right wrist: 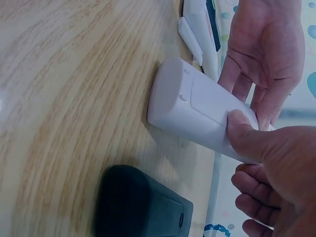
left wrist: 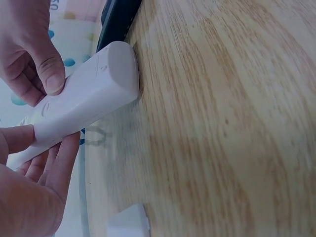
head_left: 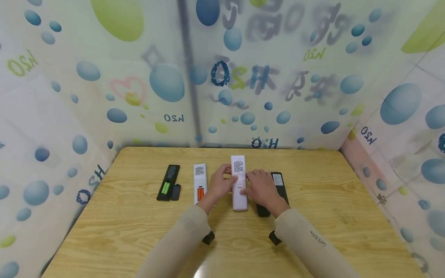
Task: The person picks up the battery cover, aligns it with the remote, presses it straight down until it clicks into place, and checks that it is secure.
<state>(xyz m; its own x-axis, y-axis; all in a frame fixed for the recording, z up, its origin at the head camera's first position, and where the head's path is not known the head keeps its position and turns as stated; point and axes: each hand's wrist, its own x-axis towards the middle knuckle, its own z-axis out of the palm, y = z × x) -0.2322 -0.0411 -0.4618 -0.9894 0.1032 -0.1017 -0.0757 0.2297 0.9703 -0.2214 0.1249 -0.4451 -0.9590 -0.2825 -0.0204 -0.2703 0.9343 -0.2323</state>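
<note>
A white remote control (head_left: 239,202) stands out at the middle of the table, its labelled back facing up and its battery cover in place. My left hand (head_left: 220,181) grips it along the left edge, with the thumb on the back and fingers around the side. From the right, my right hand (head_left: 262,189) holds it too, its thumb (right wrist: 242,131) pressing on the battery cover while the other fingers curl beside the edge. The remote's near end is close to the tabletop in both wrist views. Partly hidden under my right hand lies a black remote control (head_left: 279,180).
On the left lie a black remote (head_left: 171,172) with green batteries (head_left: 165,188), its loose cover (head_left: 175,192), and a white remote (head_left: 199,172) with orange batteries (head_left: 200,194). A white cover piece (right wrist: 190,39) rests beside that one. Patterned curtains (head_left: 156,131) surround the wooden table (head_left: 330,200).
</note>
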